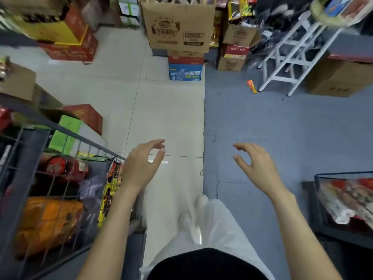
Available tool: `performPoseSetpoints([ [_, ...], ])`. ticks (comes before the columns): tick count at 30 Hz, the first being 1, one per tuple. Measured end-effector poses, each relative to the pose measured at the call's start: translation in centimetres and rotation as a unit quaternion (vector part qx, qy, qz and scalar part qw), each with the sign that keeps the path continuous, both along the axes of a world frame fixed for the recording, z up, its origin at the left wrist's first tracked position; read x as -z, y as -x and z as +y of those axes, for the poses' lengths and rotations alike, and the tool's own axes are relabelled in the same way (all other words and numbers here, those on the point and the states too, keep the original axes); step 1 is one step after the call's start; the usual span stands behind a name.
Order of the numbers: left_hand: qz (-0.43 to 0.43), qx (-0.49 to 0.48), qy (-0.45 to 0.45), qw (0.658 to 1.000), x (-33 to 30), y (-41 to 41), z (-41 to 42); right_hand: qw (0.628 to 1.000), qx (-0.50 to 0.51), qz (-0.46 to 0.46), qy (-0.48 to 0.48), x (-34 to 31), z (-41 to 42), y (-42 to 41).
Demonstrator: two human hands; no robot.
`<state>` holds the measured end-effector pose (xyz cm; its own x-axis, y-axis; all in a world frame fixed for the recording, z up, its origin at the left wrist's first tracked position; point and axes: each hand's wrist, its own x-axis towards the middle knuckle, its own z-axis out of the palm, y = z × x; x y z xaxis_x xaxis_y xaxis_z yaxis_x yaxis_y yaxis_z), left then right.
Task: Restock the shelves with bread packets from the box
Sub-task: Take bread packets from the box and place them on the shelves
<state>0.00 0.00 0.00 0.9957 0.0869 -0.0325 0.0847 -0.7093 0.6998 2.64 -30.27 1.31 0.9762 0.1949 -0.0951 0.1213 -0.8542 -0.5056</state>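
Note:
My left hand (141, 164) hovers over the pale tiled floor with its fingers curled apart and nothing in it. My right hand (256, 166) is held out over the blue-grey floor, also spread and holding nothing. A tall brown cardboard box (177, 27) with open flaps stands far ahead on a stack of smaller boxes, well beyond both hands. Packets show at its open top, too blurred to identify. A wire-fronted shelf (66, 138) with packaged goods runs along my left side.
A blue drinks carton (185, 72) and a red one sit under the brown box. A white stepladder (290, 55) stands at the back right. Red and yellow cartons (66, 37) are stacked at the back left. Another wire bin of packets (347, 197) is at my right.

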Motion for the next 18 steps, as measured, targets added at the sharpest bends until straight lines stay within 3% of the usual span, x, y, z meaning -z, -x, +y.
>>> performPoseSetpoints([
  [8,0.119,0.030,-0.120,0.985,2.6,-16.8,3.0,0.999,0.015,0.015,-0.024,2.7,2.4,-17.4],
  [18,0.059,-0.079,-0.127,0.987,-0.1,-38.4,7.0,0.998,-0.013,0.053,-0.018,2.8,5.9,-41.3],
])
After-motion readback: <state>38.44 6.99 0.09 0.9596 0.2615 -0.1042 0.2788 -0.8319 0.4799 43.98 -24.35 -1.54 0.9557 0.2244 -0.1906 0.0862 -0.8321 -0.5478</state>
